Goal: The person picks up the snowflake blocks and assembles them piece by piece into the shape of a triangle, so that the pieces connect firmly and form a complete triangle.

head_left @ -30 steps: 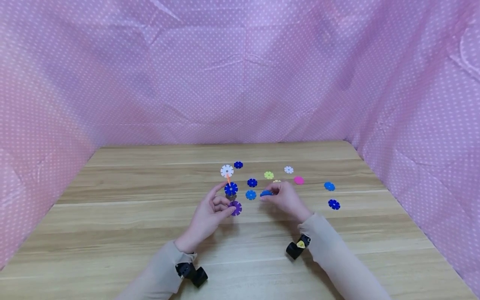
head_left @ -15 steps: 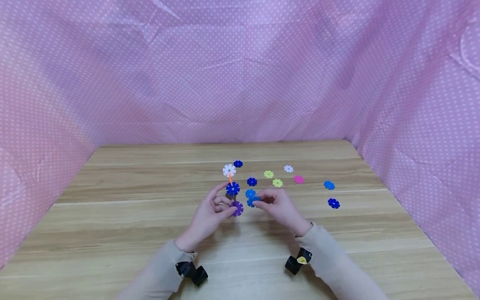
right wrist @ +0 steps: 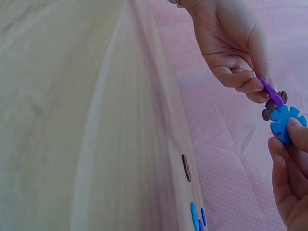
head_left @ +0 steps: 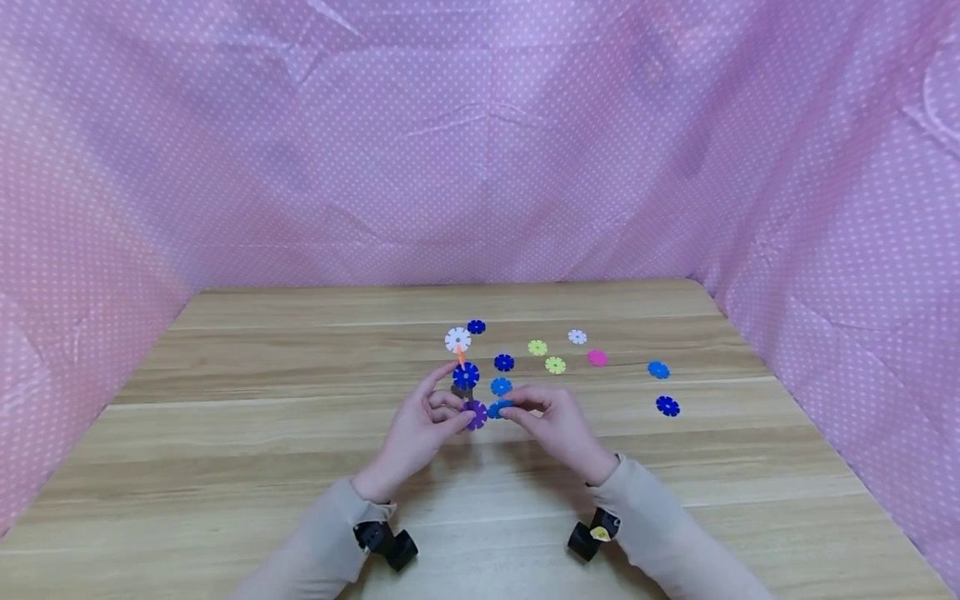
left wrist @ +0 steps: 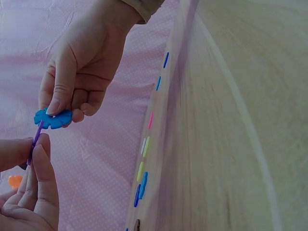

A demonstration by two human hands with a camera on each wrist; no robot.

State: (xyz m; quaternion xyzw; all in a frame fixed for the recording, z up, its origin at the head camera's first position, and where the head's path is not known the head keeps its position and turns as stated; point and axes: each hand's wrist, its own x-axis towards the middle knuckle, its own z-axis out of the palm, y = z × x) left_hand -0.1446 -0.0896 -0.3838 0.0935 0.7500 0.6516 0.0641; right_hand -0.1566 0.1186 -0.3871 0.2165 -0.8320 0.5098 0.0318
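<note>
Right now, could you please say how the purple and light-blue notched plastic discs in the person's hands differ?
The purple notched plastic disc is pinched by the left hand, the light-blue notched plastic disc by the right hand. In the head view, the purple disc faces the camera more squarely; the light-blue disc looks tilted. Both have notched rims.

Pink cloth [head_left: 480, 150] with white polka dots, visibly creased, enclosed the far, left and right sides. Light wood-grain table [head_left: 225, 433] extended toward it; grain ran left to right. Illumination was diffuse; cloth appeared paler at far left.
</note>
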